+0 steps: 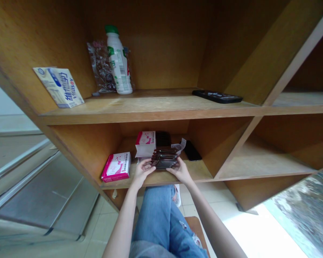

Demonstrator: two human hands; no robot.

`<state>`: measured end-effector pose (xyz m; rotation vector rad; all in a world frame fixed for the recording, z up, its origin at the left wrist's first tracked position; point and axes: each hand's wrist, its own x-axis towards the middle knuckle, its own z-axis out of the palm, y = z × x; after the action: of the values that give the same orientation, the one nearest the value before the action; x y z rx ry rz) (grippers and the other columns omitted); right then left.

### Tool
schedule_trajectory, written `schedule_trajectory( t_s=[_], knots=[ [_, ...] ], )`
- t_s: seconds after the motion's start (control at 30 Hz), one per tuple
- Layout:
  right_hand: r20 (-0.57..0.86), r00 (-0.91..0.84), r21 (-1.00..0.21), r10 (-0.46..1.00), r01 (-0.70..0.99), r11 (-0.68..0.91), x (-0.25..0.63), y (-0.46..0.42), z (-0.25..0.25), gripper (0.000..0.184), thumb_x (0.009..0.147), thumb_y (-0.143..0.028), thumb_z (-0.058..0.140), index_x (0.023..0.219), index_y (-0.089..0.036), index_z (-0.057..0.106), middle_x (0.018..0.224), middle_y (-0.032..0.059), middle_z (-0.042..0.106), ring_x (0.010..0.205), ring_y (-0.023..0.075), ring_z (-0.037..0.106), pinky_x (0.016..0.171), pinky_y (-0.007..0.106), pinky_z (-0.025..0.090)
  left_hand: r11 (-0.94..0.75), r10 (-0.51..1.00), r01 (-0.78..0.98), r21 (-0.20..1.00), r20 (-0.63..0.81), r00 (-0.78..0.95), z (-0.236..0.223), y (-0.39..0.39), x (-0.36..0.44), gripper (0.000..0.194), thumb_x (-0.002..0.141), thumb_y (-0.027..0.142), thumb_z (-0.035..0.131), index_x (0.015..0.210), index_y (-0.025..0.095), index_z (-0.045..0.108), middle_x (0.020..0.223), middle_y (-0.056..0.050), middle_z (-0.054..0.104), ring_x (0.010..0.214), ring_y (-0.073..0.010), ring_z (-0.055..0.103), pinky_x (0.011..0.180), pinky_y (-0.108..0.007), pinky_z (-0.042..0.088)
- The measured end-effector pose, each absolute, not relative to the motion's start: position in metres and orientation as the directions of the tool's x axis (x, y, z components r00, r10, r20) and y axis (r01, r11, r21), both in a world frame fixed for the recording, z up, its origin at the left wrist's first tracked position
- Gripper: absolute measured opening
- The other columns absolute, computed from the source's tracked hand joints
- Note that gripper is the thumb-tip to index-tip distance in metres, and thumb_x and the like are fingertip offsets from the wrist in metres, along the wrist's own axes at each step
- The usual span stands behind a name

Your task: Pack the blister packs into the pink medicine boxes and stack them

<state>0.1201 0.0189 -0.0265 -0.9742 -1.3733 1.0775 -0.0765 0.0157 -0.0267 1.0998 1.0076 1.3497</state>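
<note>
Between my two hands is a bundle of dark brown glossy vials [164, 159], lying side by side at the front of the lower shelf. My left hand [144, 171] grips its left end, and my right hand [181, 170] grips the right end with thumb and fingers. Just behind stands a pink-and-white box [145, 139] with its white flap open toward me. Beside that box sits another dark bundle [163, 138], partly hidden. A folded white paper [181, 145] lies behind my right hand. To the left of my left hand rests a second pink-and-white box [117, 166].
A black phone [191, 151] lies right of the vials. On the upper shelf [156, 104] are a Vitasoy carton [59, 87], a white bottle with a green cap [118, 62], a clear plastic bag [101, 68] and a black flat device [216, 96]. Wooden dividers border the compartment.
</note>
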Motion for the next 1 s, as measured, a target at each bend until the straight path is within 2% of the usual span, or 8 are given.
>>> schedule_trajectory(
  t_s=[0.13,0.23,0.33,0.47,0.67,0.8,0.87,1.0],
  knots=[
    [0.157,-0.141,-0.987,0.978,-0.054,0.151,0.123,0.019,-0.025,0.053,0.064,-0.030,0.073,0.109,-0.018,0.050,0.097,0.0076,0.068,0.080,0.0197,0.066,0.066,0.028,0.053,-0.074,0.997,-0.182,0.980,0.079,0.015,-0.024,0.016,-0.076,0.038,0.058,0.028,0.078,0.092,0.017,0.063,0.098,-0.006,0.068,0.086,-0.0174,0.065,0.083,-0.031,0.051],
    [0.141,-0.162,-0.990,0.977,-0.054,0.134,0.126,0.019,-0.026,0.052,0.066,-0.033,0.071,0.111,-0.018,0.050,0.095,0.0077,0.068,0.074,0.0184,0.064,0.050,0.022,0.047,-0.096,0.994,-0.116,0.989,0.101,0.036,-0.025,0.018,-0.076,0.037,0.058,0.029,0.079,0.087,0.016,0.061,0.093,-0.004,0.067,0.080,-0.0150,0.064,0.078,-0.028,0.051],
    [0.147,-0.169,-0.989,0.975,-0.054,0.140,0.127,0.020,-0.027,0.048,0.069,-0.036,0.069,0.110,-0.018,0.051,0.094,0.0071,0.067,0.068,0.0159,0.061,0.045,0.020,0.042,-0.116,0.990,-0.071,0.991,0.121,0.068,-0.026,0.019,-0.075,0.033,0.060,0.031,0.077,0.082,0.016,0.058,0.084,-0.001,0.065,0.075,-0.0129,0.063,0.072,-0.025,0.050],
    [0.154,-0.172,-0.987,0.973,-0.070,0.144,0.128,0.021,-0.026,0.043,0.071,-0.037,0.068,0.106,-0.018,0.054,0.088,0.0047,0.066,0.062,0.0128,0.057,0.047,0.021,0.043,-0.096,0.990,-0.086,0.992,0.104,0.099,-0.026,0.018,-0.075,0.031,0.063,0.034,0.076,0.081,0.017,0.056,0.079,0.001,0.063,0.068,-0.0115,0.063,0.068,-0.025,0.051],
    [0.159,-0.164,-0.987,0.974,-0.046,0.153,0.129,0.022,-0.029,0.049,0.068,-0.038,0.071,0.109,-0.018,0.053,0.079,0.0021,0.064,0.056,0.0119,0.055,0.046,0.022,0.043,-0.042,0.991,-0.166,0.985,0.062,0.116,-0.027,0.019,-0.075,0.037,0.062,0.032,0.077,0.089,0.017,0.056,0.092,-0.002,0.063,0.069,-0.0117,0.064,0.062,-0.026,0.056],
    [0.260,-0.132,-0.966,0.957,-0.045,0.256,0.129,0.025,-0.038,0.051,0.065,-0.032,0.075,0.110,-0.019,0.055,0.095,0.0059,0.064,0.077,0.0176,0.061,0.066,0.030,0.052,-0.003,0.995,-0.191,0.982,0.023,0.100,-0.030,0.021,-0.077,0.047,0.058,0.027,0.079,0.098,0.018,0.056,0.104,-0.005,0.063,0.069,-0.0124,0.065,0.051,-0.022,0.054],
    [0.302,-0.096,-0.953,0.949,-0.044,0.299,0.129,0.027,-0.042,0.047,0.064,-0.029,0.074,0.107,-0.020,0.057,0.104,0.0078,0.061,0.088,0.0205,0.061,0.073,0.033,0.053,-0.005,0.996,-0.225,0.974,0.024,0.084,-0.032,0.021,-0.078,0.050,0.056,0.022,0.079,0.100,0.018,0.057,0.106,-0.006,0.063,0.077,-0.0151,0.066,0.052,-0.023,0.055],
    [0.387,-0.100,-0.922,0.917,-0.008,0.388,0.131,0.027,-0.043,0.043,0.063,-0.017,0.069,0.105,-0.021,0.059,0.110,0.0079,0.055,0.096,0.0218,0.060,0.078,0.035,0.053,0.002,0.994,-0.258,0.966,0.027,0.108,-0.035,0.022,-0.078,0.048,0.052,0.010,0.076,0.098,0.017,0.061,0.099,-0.007,0.067,0.079,-0.0176,0.066,0.060,-0.027,0.056]
  ],
)
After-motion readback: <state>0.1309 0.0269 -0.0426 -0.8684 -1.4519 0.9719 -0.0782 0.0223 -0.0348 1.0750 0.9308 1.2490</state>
